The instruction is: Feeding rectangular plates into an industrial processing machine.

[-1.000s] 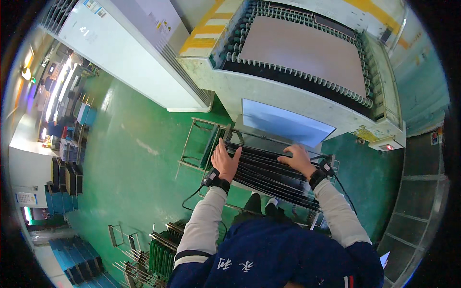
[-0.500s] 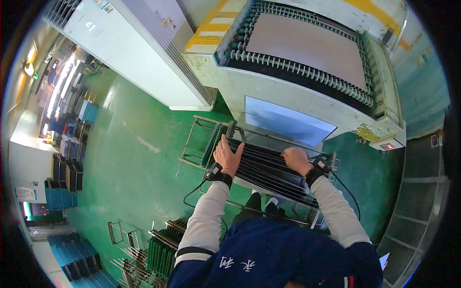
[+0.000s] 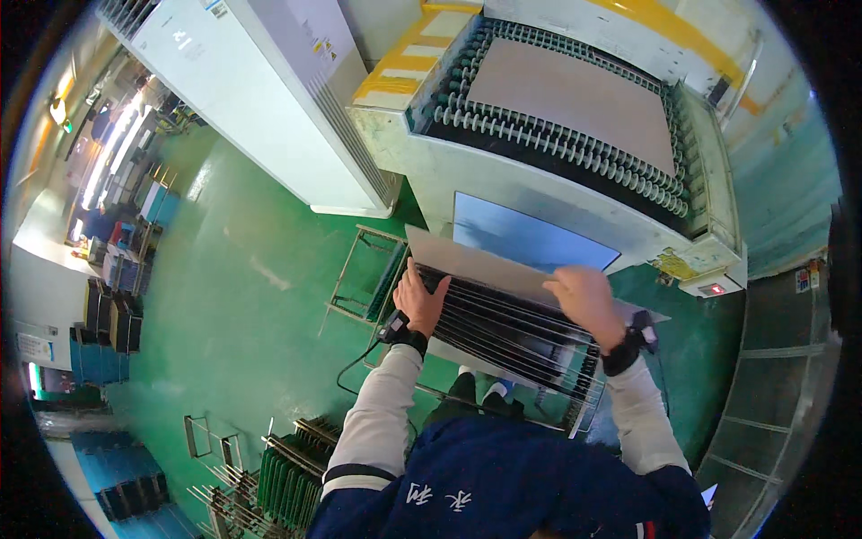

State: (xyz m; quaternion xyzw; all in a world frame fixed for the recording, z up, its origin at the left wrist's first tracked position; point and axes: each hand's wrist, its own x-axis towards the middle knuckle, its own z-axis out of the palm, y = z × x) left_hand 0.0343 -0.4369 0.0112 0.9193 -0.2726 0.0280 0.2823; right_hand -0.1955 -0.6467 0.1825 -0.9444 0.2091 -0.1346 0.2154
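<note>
Tan, stiff rectangular sheet [image 3: 462,254] stands along the far side of a metal-framed rack [image 3: 585,384], its top edge above the row of thin, dark, upright panels [image 3: 489,314] in there. My L hand [image 3: 419,299] is at the rack's left end, thumb spread apart from the other fingers, by the panel ends and the sheet's left part. Prob. there to steady things, b/c thin stuff like this looks apt to lean; it's not clamped on anything I can see. My R hand [image 3: 588,305] is at the tan sheet's upper edge, toward its right part. Fingers curled but blurred, so can't tell if they're clamped or just touching; prob. up there b/c an edge is handier to hold than the face. Dark panels sit side by side w/ narrow gaps, prob. so faces don't rub. Beyond is a pale boxy machine [image 3: 557,184] w/ rows of whitish discs [image 3: 539,135]; another flat tan sheet [image 3: 575,99] lies on those, likely for min. contact underneath. Black wrist strap [image 3: 415,340] w/ a small box sits below my L palm, leaving the fingers free.
</note>
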